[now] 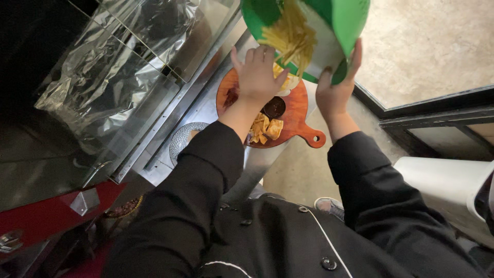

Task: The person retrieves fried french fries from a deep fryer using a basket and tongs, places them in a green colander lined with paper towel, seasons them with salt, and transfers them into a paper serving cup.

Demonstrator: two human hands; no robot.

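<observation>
Right hand (pixel 333 92): grips the rim of a tilted green bowl (pixel 339 25) — fingers wrapped around its edge.
Left hand (pixel 257 77): fingers together, reaching into the fries (pixel 290 38) spilling out.
Below: round wooden board (pixel 298 110) with chips (pixel 267 128) and dark sauce cup (pixel 274 107) — on the steel desk (pixel 206 110).

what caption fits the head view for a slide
Right hand tips a green bowl of fries while left hand guides them onto a round wooden board.

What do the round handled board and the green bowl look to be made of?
Board: probably wood, reddish-brown with a smooth sheen and a hole in its handle. Green bowl: likely plastic, judging by its uniform bright colour and thin glossy wall; the right hand tilts it.
</observation>
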